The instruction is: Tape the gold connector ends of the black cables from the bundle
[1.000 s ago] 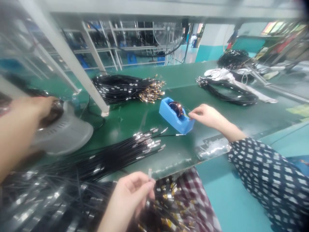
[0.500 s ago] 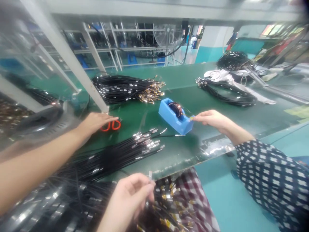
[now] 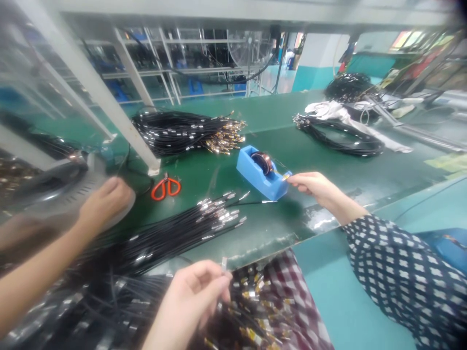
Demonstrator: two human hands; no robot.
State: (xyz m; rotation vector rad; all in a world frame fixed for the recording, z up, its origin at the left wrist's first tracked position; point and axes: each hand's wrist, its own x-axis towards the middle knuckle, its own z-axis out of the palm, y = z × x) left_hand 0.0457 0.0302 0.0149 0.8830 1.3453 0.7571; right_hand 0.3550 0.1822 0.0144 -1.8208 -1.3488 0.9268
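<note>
Low in the middle, my left hand (image 3: 193,296) pinches the end of a cable, whose silvery connector (image 3: 224,264) sticks up past the fingertips. Out to the right, my right hand (image 3: 315,187) has thumb and forefinger closed on a strip of amber tape (image 3: 286,178) at the front of a blue tape dispenser (image 3: 260,177). A brown tape roll (image 3: 263,163) sits in that dispenser. Under and beside my left hand, many black cables with yellow-taped ends (image 3: 251,294) lie over a checked cloth (image 3: 292,277). More black cables with silvery ends (image 3: 182,228) lie beyond it on the green table.
A co-worker's hand (image 3: 109,197), blurred, is over a grey machine (image 3: 73,187) at the left. Orange-handled scissors (image 3: 166,187) lie near a metal post (image 3: 134,131). Cable bundles (image 3: 175,129) rest farther back, with a coiled one (image 3: 343,136) beside white cloth (image 3: 328,109) at the right.
The co-worker's hand has moved left, off the orange-handled scissors and over to the grey machine. The view has shifted slightly. My two hands keep their pinches on the cable and the tape.
</note>
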